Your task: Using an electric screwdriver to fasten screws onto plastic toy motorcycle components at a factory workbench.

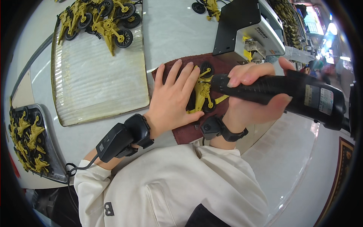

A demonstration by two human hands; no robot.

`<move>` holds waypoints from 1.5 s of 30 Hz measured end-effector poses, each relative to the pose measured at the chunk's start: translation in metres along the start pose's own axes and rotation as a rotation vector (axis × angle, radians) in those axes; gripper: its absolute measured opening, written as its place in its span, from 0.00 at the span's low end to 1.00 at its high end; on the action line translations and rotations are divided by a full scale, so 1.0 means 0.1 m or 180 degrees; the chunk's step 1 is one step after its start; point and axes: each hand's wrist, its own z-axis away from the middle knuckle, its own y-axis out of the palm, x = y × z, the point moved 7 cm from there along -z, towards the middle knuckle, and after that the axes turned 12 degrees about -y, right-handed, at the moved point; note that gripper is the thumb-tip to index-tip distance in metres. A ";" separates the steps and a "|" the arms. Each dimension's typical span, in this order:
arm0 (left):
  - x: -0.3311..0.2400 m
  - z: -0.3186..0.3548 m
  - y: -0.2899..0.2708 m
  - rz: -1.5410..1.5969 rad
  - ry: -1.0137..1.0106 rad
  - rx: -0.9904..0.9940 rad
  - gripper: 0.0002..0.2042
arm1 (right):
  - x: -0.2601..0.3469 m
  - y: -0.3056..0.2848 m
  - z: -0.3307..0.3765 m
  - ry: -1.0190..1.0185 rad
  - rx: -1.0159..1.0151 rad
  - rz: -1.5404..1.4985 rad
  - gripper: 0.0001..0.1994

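Observation:
On a dark red mat (184,132) lies a yellow toy motorcycle part (203,90) with black wheels. My left hand (170,96) rests flat beside and partly over it, fingers stretched out, with the thumb and fingertips touching its left side. A black electric screwdriver (272,89) is wrapped in my right hand (251,108). The tool lies nearly level, its narrow front end over the right side of the toy part. Its tip is hidden from view.
A shallow tray with a ribbed pale lining (100,83) holds several yellow toy assemblies (102,22). More sit in a metal tray (55,151) at far left. A black-and-white box-shaped machine (249,32) stands beyond the mat. Another yellow piece (212,10) lies near it.

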 end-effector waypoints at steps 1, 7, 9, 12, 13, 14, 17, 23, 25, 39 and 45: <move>0.01 0.00 0.00 0.0002 -0.0015 0.0004 0.45 | -0.05 0.02 0.02 0.0162 0.0018 0.0304 0.39; 0.03 -0.03 0.00 -0.0064 -0.0091 0.0073 0.45 | -0.21 0.17 0.09 0.0058 0.0549 0.0812 0.36; -0.04 -0.04 -0.04 -0.0075 0.0203 -0.0077 0.45 | -0.22 0.20 0.08 0.0099 0.0645 0.0709 0.34; -0.04 -0.08 0.00 -0.0051 0.0240 0.0014 0.44 | -0.23 0.18 0.09 0.0099 0.0635 0.0462 0.33; -0.02 -0.08 0.02 -0.0042 0.0187 0.0116 0.43 | -0.22 0.16 0.10 0.0091 0.0616 0.0472 0.33; -0.02 -0.08 0.01 -0.0048 0.0208 0.0127 0.43 | -0.21 0.16 0.10 0.0073 0.0642 0.0436 0.33; 0.01 -0.13 0.00 -0.0063 0.0161 0.0129 0.42 | 0.06 -0.06 0.04 -0.0727 0.0793 0.0003 0.33; 0.00 -0.10 0.00 0.0013 0.0076 0.0066 0.42 | 0.46 -0.85 -0.72 -0.1124 -0.1480 0.1482 0.26; -0.03 -0.11 -0.01 -0.0028 0.0091 0.0128 0.42 | 0.38 -0.85 -0.83 -0.1121 -0.1457 0.1709 0.24; -0.05 -0.09 -0.01 -0.0025 0.0201 0.0078 0.42 | 0.22 -0.14 -0.13 -0.0700 -0.0039 0.0138 0.40; -0.03 -0.09 0.00 -0.0071 0.0180 0.0128 0.41 | -0.05 -0.16 -0.24 -0.0190 -0.0402 0.0870 0.33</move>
